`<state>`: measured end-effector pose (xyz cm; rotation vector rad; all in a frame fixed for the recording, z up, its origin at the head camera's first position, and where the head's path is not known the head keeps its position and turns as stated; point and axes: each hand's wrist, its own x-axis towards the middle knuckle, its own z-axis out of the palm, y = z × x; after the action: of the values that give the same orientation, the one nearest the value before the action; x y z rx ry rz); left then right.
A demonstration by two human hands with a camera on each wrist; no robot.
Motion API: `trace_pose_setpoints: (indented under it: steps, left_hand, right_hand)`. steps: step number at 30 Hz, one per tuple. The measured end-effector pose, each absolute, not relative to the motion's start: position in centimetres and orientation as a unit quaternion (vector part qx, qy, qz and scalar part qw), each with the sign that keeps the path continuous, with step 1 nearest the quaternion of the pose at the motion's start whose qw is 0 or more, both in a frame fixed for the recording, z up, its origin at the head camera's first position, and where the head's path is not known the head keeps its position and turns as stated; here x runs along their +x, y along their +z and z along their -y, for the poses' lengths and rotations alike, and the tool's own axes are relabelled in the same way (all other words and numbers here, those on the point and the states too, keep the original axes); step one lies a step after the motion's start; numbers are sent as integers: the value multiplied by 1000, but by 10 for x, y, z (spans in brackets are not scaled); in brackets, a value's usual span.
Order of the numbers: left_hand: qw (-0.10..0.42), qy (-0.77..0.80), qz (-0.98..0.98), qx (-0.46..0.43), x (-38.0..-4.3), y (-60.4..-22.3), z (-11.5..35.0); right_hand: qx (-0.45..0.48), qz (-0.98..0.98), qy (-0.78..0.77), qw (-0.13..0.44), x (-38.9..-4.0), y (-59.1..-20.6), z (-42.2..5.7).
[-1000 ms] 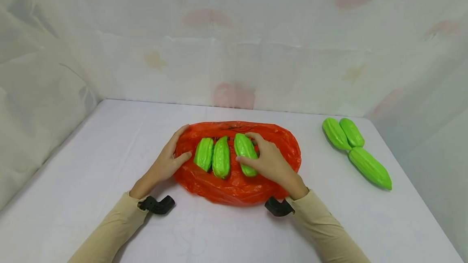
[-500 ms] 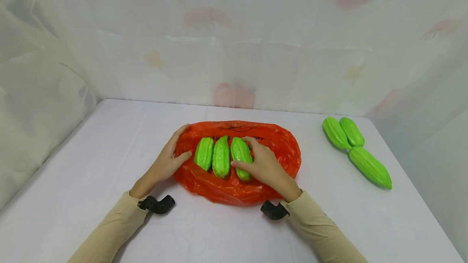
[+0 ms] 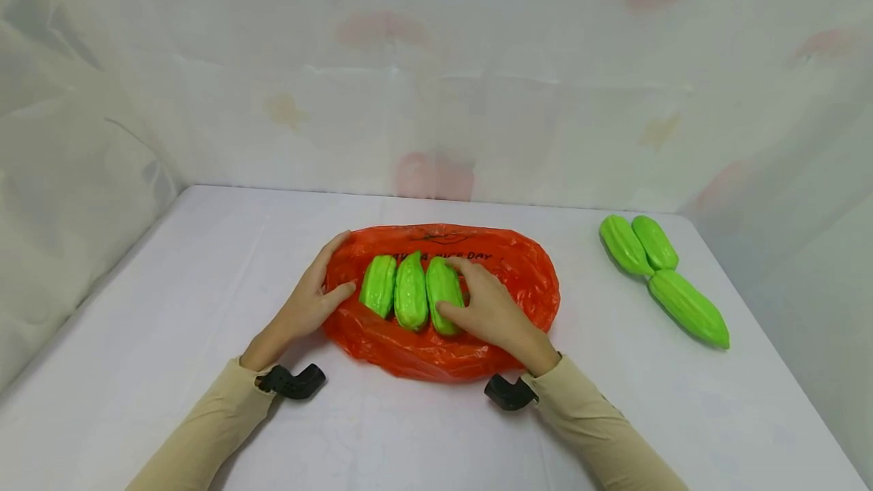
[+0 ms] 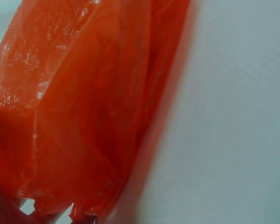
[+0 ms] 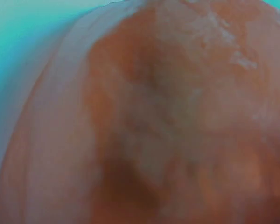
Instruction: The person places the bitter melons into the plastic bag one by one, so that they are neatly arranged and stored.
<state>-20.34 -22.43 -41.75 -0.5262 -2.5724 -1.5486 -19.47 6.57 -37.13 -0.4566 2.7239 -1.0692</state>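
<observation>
White surface (image 3: 204,264): our right hand (image 3: 492,314), fingers curled around the third gourd (image 3: 443,294), has slid it against its neighbours on the orange bag (image 3: 525,286); our left hand (image 3: 310,301) lies flat, fingers relaxed, steadying the bag

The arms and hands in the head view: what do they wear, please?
Both arms wear long beige sleeves reaching to the wrists. The left hand and right hand are bare, without gloves. A small black angled device sits at each wrist.

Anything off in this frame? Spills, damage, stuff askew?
Nothing stands out. Three green gourds lie side by side on the orange plastic bag; the right hand grips the rightmost, the left hand rests on the bag's edge. Three more gourds lie at the right, intact.
</observation>
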Motion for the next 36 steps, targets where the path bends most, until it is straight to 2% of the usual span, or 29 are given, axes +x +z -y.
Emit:
trace_pose_setpoints:
  steps: [16, 36]
  left_hand:
    - [46, -507, 844, -169, -203, -418, 225]
    - [45, -510, 842, -170, -203, -419, 224]
  right_hand:
    - [-166, -920, -347, 72, -194, -374, -64]
    - [-168, -920, -343, 88, -193, -360, -76]
